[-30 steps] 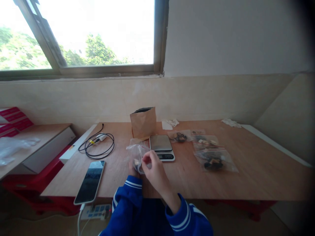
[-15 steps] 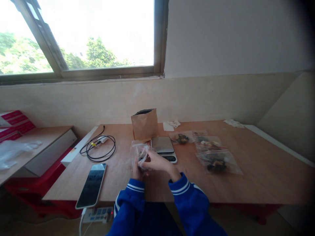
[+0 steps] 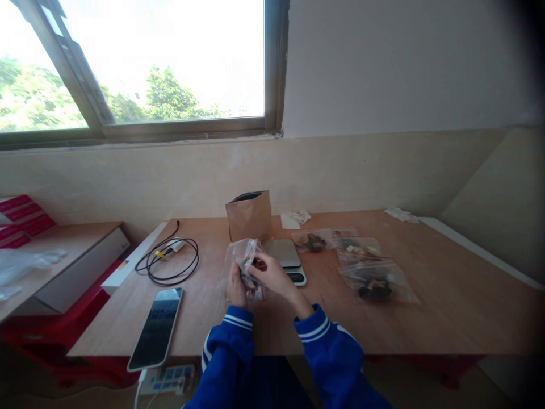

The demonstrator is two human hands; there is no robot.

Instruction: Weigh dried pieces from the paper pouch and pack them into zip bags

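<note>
A clear plastic bag (image 3: 239, 255) with dark and pale dried pieces in it is between my hands, in front of a brown paper bag (image 3: 250, 218). My left hand (image 3: 237, 288) is closed around the plastic bag's lower left side. From the right, my right hand (image 3: 272, 274) pinches at the same bag, its fingertips close to a dark piece; whether they hold that piece too I cannot tell. A white kitchen scale (image 3: 281, 253) with a metal plate lies just behind my right hand, partly hidden by it.
Several zip bags of dried pieces (image 3: 375, 287) lie at the right. Crumpled tissue (image 3: 301, 217) sits near the wall. At the left are a coiled black cable (image 3: 170, 283) and a phone (image 3: 157, 329) jutting over the front edge, above a power strip (image 3: 170, 379).
The plastic bag has turned and spread between my hands, and its contents show more clearly. My right fingers have shifted slightly up and right on it. The view has tilted a little.
</note>
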